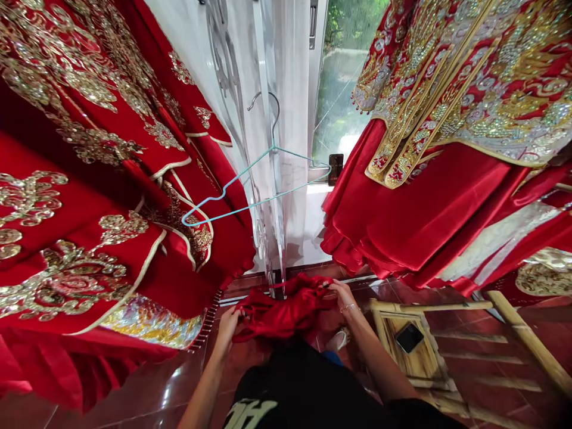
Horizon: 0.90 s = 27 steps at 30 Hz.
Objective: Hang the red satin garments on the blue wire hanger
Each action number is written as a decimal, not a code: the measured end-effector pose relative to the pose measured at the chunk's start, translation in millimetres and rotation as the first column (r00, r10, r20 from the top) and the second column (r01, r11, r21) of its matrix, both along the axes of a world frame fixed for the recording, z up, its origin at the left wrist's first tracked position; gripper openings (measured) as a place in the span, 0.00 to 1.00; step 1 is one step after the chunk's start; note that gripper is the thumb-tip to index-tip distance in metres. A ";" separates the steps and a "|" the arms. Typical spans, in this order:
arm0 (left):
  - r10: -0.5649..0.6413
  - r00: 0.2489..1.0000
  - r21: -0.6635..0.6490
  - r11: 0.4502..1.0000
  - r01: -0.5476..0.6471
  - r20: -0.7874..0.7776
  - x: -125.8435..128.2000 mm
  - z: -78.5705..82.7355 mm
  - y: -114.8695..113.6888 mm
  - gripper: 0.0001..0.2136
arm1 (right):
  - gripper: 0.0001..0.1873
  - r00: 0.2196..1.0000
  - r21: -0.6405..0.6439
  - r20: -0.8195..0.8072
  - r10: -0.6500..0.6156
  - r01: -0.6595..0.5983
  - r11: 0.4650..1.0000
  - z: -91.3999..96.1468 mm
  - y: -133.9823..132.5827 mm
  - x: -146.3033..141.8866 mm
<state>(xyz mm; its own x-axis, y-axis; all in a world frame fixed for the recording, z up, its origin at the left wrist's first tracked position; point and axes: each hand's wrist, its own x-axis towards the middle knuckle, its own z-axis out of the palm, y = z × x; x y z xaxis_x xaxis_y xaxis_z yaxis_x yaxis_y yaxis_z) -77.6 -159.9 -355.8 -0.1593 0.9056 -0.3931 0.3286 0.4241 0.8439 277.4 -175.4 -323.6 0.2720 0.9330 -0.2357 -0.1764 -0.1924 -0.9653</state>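
A bunched piece of red satin clothing (286, 313) is stretched between my two hands, low in front of my body; its exact kind cannot be made out. My left hand (229, 325) grips its left edge, fingers closed on the cloth. On the opposite side my right hand (342, 295), with a bracelet at the wrist, pinches the other edge. Above the cloth, a light-blue wire clothes hanger (250, 205) with a metal hook hangs from a white metal rack (263, 65) and carries nothing.
Embroidered red gowns hang on the left (147, 149) and right (429, 196). A bamboo chair (388, 357) at the lower right bears a dark phone (409, 338). Another phone (335, 170) stands by the window (342, 89). The floor (179, 387) has dark red tiles.
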 end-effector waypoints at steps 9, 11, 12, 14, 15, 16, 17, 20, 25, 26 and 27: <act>0.065 0.758 0.002 0.996 -0.087 0.649 35.2 72.1 -0.8 0.18 | 0.18 0.968 0.084 -0.188 0.166 -0.153 0.985 65.0 4.9 -18.4; 0.003 0.700 0.043 0.998 -0.048 0.714 48.5 88.1 -1.2 0.18 | 0.18 0.959 0.137 -0.207 0.196 -0.170 0.976 76.0 3.3 -21.5; -0.034 0.688 0.065 0.998 -0.020 0.725 56.3 94.9 -1.7 0.19 | 0.19 0.956 0.161 -0.203 0.214 -0.183 0.970 81.1 2.8 -23.7; -0.114 0.686 0.110 0.993 0.049 0.719 74.3 105.4 -3.5 0.21 | 0.20 0.955 0.196 -0.161 0.250 -0.217 0.956 89.9 2.3 -29.7; -0.147 0.691 0.132 0.988 0.075 0.708 84.0 108.8 -4.8 0.21 | 0.21 0.956 0.208 -0.132 0.263 -0.232 0.950 93.5 2.2 -33.6; -0.171 0.694 0.154 0.984 0.088 0.699 93.8 111.2 -6.2 0.21 | 0.21 0.957 0.217 -0.104 0.272 -0.245 0.945 96.3 2.0 -37.7; -0.186 0.694 0.175 0.981 0.087 0.696 103.3 112.6 -7.7 0.22 | 0.21 0.957 0.225 -0.082 0.279 -0.255 0.940 98.4 1.5 -42.0; -0.173 0.668 0.212 0.977 0.023 0.724 125.3 112.6 -10.8 0.21 | 0.23 0.954 0.236 -0.041 0.298 -0.280 0.931 101.6 -1.4 -53.3; -0.156 0.632 0.191 0.981 0.012 0.759 132.7 110.6 -8.2 0.21 | 0.22 0.943 0.246 0.062 0.326 -0.331 0.911 106.0 -10.4 -59.1; -0.167 0.634 0.187 0.982 0.035 0.755 131.8 110.7 -7.3 0.21 | 0.22 0.941 0.249 0.093 0.326 -0.339 0.907 107.0 -12.2 -59.0; -0.181 0.635 0.187 0.981 0.057 0.751 130.9 111.1 -6.7 0.21 | 0.22 0.938 0.250 0.130 0.322 -0.345 0.905 107.7 -13.8 -58.8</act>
